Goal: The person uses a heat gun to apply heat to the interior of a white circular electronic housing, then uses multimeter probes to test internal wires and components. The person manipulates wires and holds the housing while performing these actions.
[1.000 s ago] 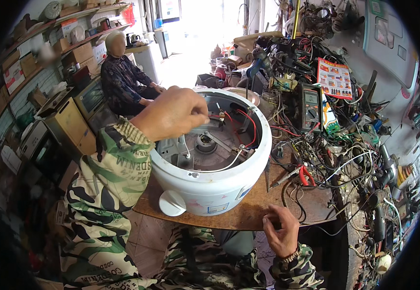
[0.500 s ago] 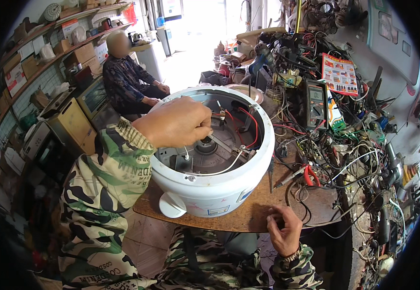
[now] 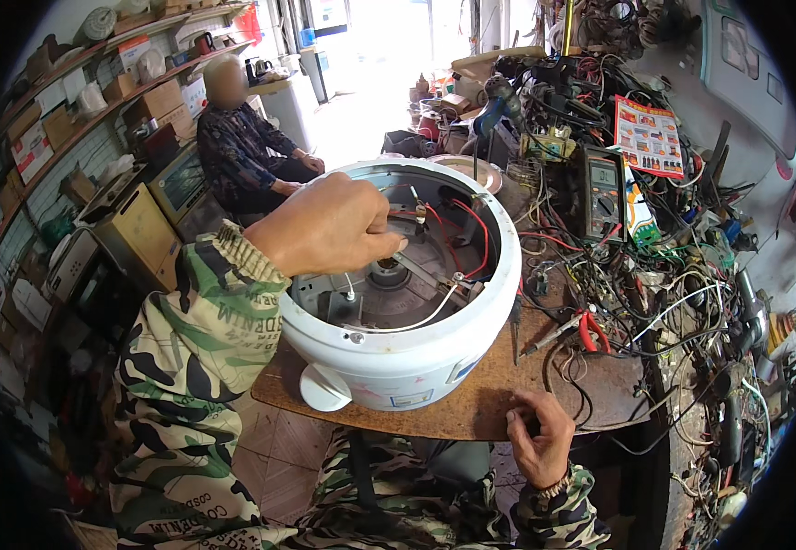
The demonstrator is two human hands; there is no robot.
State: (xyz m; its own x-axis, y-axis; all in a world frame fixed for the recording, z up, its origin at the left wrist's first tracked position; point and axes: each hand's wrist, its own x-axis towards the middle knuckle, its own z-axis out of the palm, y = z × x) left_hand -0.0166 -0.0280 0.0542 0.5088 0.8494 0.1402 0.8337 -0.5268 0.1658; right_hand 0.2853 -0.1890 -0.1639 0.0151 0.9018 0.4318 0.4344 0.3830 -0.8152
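A white rice cooker body (image 3: pixel 375 371) stands upright on the brown tabletop, its top open and its inside bare. Red wires (image 3: pixel 478 229), a white wire (image 3: pixel 425 319) and a metal strip (image 3: pixel 423 273) show within. My left hand (image 3: pixel 329 225) reaches over the left rim, its fingers pinched together above the middle of the cooker. Whatever lies between those fingertips is hidden; one end of the metal strip shows right beside them. My right hand (image 3: pixel 540 438) rests by the table's front edge, fingers loosely curled, thumb apart, with nothing in it.
Red-handled pliers (image 3: pixel 592 332) and a thin dark screwdriver-like tool (image 3: pixel 515 330) lie right of the cooker. A multimeter (image 3: pixel 604 194) leans against a heap of tangled cables (image 3: pixel 682 302). Beyond, a person (image 3: pixel 247 147) sits at the left near loaded shelves (image 3: pixel 95 119).
My left hand has shifted very slightly up over the cooker, still pinched. My right hand stays where it was, and the cooker has not visibly moved.
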